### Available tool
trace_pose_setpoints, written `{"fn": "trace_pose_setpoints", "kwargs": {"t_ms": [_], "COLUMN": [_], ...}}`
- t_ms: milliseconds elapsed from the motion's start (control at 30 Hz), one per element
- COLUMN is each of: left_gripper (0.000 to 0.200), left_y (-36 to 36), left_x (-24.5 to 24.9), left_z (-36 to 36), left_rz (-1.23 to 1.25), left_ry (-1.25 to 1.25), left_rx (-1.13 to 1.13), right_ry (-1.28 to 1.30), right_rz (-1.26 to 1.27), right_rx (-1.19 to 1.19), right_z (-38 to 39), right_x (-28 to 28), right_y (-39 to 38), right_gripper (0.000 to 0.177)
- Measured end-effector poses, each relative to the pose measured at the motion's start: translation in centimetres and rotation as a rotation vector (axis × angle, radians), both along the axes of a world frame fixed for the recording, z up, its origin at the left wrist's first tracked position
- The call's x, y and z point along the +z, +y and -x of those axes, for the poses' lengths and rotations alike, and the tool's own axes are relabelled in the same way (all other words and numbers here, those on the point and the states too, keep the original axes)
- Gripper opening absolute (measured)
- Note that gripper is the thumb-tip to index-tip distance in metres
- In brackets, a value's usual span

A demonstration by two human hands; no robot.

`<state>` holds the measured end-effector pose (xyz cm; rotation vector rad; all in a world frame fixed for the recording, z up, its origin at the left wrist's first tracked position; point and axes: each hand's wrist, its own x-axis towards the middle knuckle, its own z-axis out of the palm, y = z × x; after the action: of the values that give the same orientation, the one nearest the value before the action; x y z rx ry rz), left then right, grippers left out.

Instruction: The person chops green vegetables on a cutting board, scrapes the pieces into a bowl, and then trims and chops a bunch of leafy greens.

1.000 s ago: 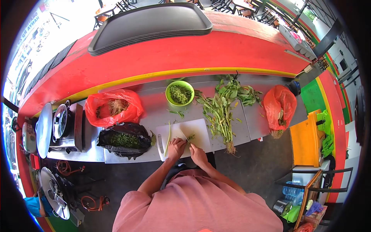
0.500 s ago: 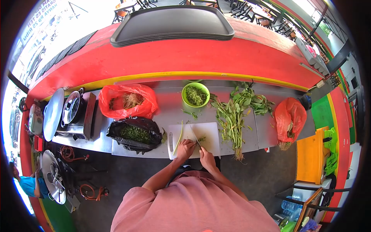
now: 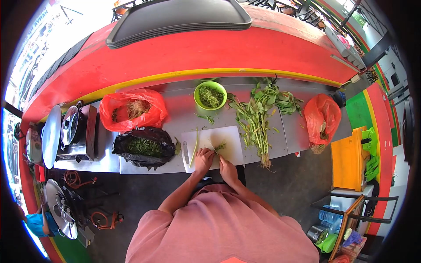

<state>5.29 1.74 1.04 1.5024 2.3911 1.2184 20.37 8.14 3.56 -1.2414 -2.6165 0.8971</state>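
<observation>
Left hand (image 3: 202, 158) and right hand (image 3: 227, 170) are down at the near part of the white cutting board (image 3: 233, 153), the two close by one another. The right is closed round the handle of a knife (image 3: 214, 147), its blade pointing towards eleven o'clock. The left has its fingers bunched beside the blade; I can't tell from here whether they pinch anything. Chopped greens (image 3: 220, 146) lie just on the blade's three o'clock side, and a long pale stalk (image 3: 195, 147) rests along the board's nine o'clock side.

Taking the board as the clock's middle, the green bowl (image 3: 226, 93) of chopped greens stands at twelve on the metal counter (image 3: 177, 118), with loose scraps (image 3: 205, 118) between it and the board. Leafy stems (image 3: 258, 122) with roots sprawl at two. Out between two and three sits a red bag (image 3: 322, 118). At nine there's an open black bag (image 3: 166, 150) full of cut greens, the stove (image 3: 88, 131) beyond it, and at ten another open red bag (image 3: 153, 105) holding roots.
</observation>
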Motion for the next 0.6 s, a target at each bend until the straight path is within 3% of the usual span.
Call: {"fn": "trace_pose_setpoints", "kwargs": {"t_ms": [67, 267, 400, 600], "left_gripper": [0.013, 0.013, 0.014, 0.014], "left_y": [-0.1, 0.3, 1.5, 1.9], "left_x": [0.2, 0.0, -0.2, -1.1], "left_z": [0.0, -0.1, -0.2, -0.2], "left_rz": [0.012, 0.000, 0.010, -0.006], "left_ry": [0.012, 0.028, -0.006, -0.030], "left_rx": [-0.021, 0.002, 0.028, 0.014], "right_ry": [0.086, 0.055, 0.178, 0.167], "right_rz": [-0.106, -0.116, 0.085, 0.095], "right_rx": [0.017, -0.114, -0.118, -0.095], "right_z": [0.8, 0.9, 0.3, -0.5], "right_x": [-0.5, -1.3, 0.7, 1.5], "right_y": [0.3, 2.1, 2.3, 0.6], "right_gripper": [0.034, 0.036, 0.036, 0.034]}}
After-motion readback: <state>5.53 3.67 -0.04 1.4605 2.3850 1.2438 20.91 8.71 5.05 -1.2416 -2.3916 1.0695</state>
